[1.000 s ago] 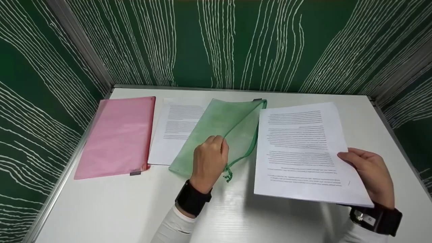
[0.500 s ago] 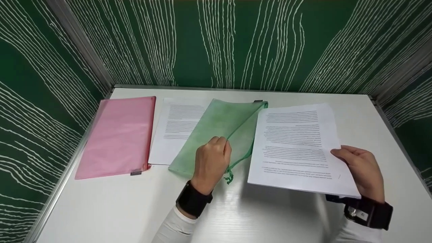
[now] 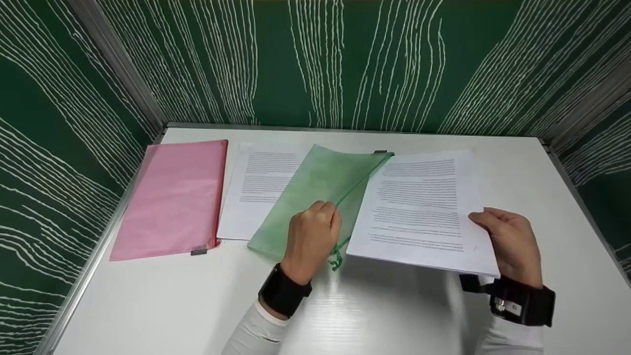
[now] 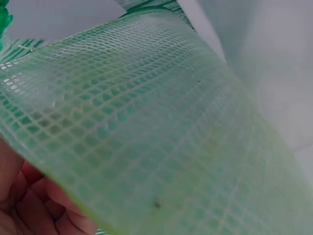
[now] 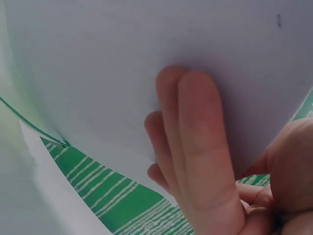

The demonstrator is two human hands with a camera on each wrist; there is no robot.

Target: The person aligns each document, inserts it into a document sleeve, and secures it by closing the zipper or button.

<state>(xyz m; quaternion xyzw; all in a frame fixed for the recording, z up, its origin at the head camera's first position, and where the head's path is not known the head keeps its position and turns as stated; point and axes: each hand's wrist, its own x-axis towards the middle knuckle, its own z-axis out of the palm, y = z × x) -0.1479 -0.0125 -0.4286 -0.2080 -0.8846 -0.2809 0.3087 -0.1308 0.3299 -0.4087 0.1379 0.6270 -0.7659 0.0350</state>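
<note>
My left hand [image 3: 313, 239] grips the upper edge of a green mesh zipper pouch [image 3: 315, 182], lifting it at the opening. In the left wrist view its fingers [image 4: 34, 208] curl at the border of the mesh. My right hand [image 3: 515, 241] holds a stapled stack of printed paper [image 3: 419, 212] by its right side, thumb on top. From the right wrist view, straight fingers [image 5: 203, 137] support the stack's underside. The stack's left edge overlaps the pouch's mouth, where the near end of the zipper [image 3: 335, 259] dangles.
A pink zipper pouch [image 3: 170, 197] lies at the left of the white table [image 3: 162, 305]. Between the pouches, another printed paper [image 3: 268, 172] is partly covered by the green one. Green walls [image 3: 276, 64] with white lines surround the table at the back and sides.
My right hand has moved the paper stack leftward and slightly away from me, to the green pouch's mouth. My left hand has shifted slightly right, keeping its grip on the pouch.
</note>
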